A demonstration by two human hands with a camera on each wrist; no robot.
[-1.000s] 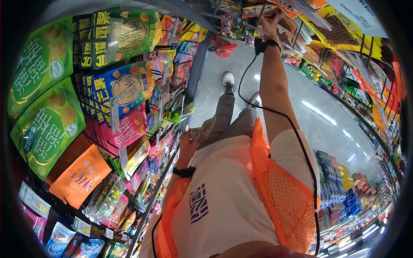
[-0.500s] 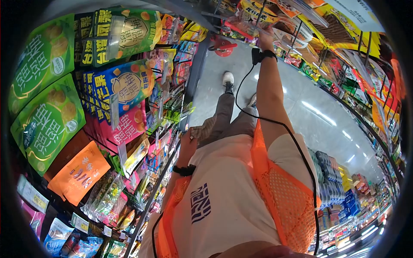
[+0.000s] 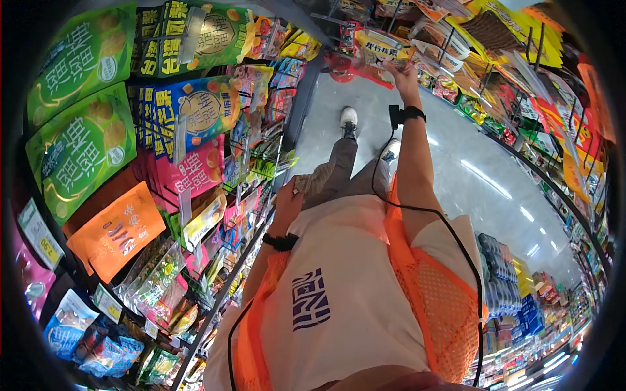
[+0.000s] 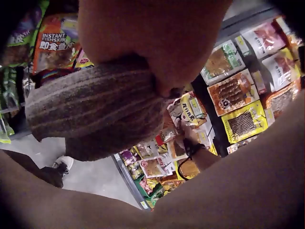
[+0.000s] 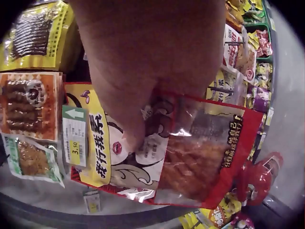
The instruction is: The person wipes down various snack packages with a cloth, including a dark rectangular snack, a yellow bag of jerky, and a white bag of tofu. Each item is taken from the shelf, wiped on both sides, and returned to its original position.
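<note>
Where the left hand (image 3: pixel 287 202) hangs low, its fingers pinch one grey striped fabric cloth (image 4: pixel 90 105), tight on the material. Farther out, the right hand (image 3: pixel 405 77) grasps one flat yellow, white and red plastic snack packet (image 5: pixel 190 162), thumb and fingers only its thickness apart, near the grey snack rack (image 4: pixel 131 181)'s front edge. Beyond shows one red rounded object (image 5: pixel 259 179).

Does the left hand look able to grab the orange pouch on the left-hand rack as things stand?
Probably not just now: the left hand already holds a grey striped cloth, though the front of the orange pouch looks uncovered.
</note>
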